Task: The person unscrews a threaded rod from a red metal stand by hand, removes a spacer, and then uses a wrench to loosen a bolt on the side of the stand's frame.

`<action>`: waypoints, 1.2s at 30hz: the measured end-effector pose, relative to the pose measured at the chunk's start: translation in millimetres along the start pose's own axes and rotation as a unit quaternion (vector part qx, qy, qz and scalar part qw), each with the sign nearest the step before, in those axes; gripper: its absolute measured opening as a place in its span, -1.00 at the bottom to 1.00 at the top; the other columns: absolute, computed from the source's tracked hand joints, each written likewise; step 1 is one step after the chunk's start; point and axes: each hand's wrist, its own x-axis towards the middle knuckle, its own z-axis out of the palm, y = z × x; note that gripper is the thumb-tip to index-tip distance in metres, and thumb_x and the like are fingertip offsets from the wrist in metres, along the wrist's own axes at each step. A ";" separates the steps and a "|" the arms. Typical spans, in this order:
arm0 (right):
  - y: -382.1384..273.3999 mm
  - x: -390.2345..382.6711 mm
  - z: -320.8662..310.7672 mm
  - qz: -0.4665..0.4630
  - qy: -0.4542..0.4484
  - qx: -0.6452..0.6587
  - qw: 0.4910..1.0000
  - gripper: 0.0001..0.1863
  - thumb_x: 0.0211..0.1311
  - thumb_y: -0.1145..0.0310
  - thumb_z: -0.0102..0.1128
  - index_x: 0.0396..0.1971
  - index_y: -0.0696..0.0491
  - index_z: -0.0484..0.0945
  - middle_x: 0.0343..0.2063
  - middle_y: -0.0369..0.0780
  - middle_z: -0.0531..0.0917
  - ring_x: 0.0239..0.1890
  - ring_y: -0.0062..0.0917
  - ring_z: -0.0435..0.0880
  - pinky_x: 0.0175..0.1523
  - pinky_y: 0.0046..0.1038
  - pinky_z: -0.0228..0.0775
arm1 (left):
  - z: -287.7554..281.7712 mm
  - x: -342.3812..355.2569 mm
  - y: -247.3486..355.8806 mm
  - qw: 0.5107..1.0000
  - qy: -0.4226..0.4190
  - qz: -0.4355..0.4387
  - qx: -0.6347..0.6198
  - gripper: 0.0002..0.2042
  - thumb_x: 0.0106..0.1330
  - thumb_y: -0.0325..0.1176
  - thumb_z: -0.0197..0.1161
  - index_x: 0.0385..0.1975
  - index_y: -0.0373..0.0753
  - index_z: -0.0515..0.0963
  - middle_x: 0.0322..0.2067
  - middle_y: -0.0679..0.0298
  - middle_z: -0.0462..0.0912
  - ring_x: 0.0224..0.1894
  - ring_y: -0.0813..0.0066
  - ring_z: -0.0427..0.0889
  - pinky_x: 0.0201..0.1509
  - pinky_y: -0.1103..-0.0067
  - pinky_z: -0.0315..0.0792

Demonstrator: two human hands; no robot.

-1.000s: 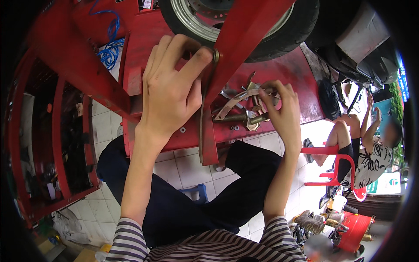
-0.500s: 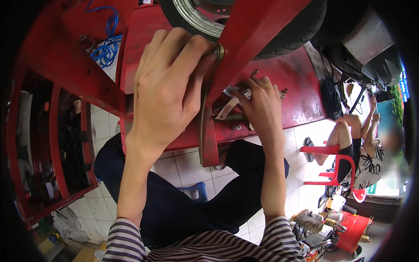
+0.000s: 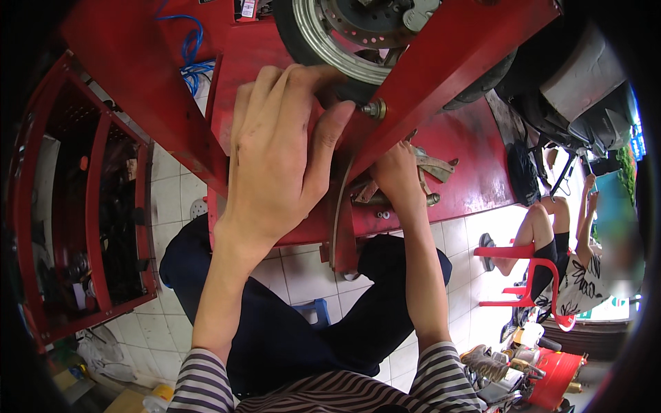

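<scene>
Left hand (image 3: 279, 151): held half-curled with thumb and fingers parted; the thumb tip is placed just beside the bolt, and contact cannot be told.
Right hand (image 3: 398, 168): reached in past the beam, apart from the left; its fingertips are hidden, so its grip cannot be told.
Brass-coloured threaded metal bolt (image 3: 375, 108): seated in the beam's side.
Slanting red-painted steel beam (image 3: 441, 76): set between the bolt and the right hand's side.
Worn curved metal brackets (image 3: 435, 167): heaped beside the right hand on a scuffed red metal table (image 3: 478, 141).
Small round metal pieces (image 3: 383, 215): 2 laid near the table's edge.
Black-tyred wheel with silver rim (image 3: 358, 31): placed beyond the left hand.
</scene>
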 end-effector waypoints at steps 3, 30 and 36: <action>-6.8 -0.2 -2.5 -0.002 0.012 0.003 1.000 -0.86 0.01 0.48 0.21 -0.37 0.12 0.55 -0.28 -0.13 0.63 -0.12 -0.18 0.61 -0.07 -0.19 0.43 | -5.1 1.8 -0.2 1.000 -0.004 -0.007 0.013 -0.81 0.27 -0.46 0.25 -0.14 -0.31 0.50 -0.35 0.25 0.55 -0.31 0.27 0.46 -0.13 0.41 0.29; -75.8 -30.7 -159.8 -0.060 0.459 0.293 0.836 -0.74 0.39 0.29 0.20 -0.27 0.23 0.57 -0.39 -0.17 0.61 -0.52 -0.63 0.52 -0.45 -0.66 0.34 | -11.7 -4.5 59.6 0.969 -0.222 0.089 -0.062 -0.60 0.15 -0.25 0.38 -0.05 -0.25 0.50 -0.29 0.28 0.58 -0.24 0.31 0.57 -0.09 0.37 0.42; -108.0 14.3 -195.1 -0.092 0.429 0.340 0.832 -0.79 0.31 0.37 0.22 -0.24 0.24 0.63 -0.46 -0.19 0.63 -0.55 -0.66 0.51 -0.52 -0.68 0.23 | -0.5 -38.8 81.6 0.775 -0.072 -0.308 -0.548 -0.81 0.57 -0.26 -0.06 -0.24 -0.25 0.30 -0.59 0.32 0.40 -0.67 0.51 0.41 -0.64 0.59 0.25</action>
